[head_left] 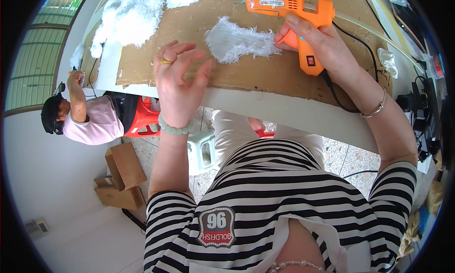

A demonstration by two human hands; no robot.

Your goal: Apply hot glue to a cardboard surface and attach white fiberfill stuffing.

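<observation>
An orange hot glue gun (291, 7) is gripped in my right hand (332, 48), its nozzle pointing left and its dark cord trailing from the handle. Just below the nozzle lies a ragged white piece of fluffy fabric (241, 40) on the brown cardboard. Its narrow right end reaches the fingertips of my right hand; whether they pinch it I cannot tell. My left hand (179, 81) hovers over the cardboard edge, left of the fabric, slightly blurred. Its fingers are apart and bent, with nothing in them.
White fluffy stuffing (130, 22) is heaped at the far left of the cardboard sheet (284, 81). Black cords and small devices (419, 102) crowd the right side. A co-worker (87, 119) works at the left on a red stool (144, 116). Cardboard boxes (121, 173) stand on the floor.
</observation>
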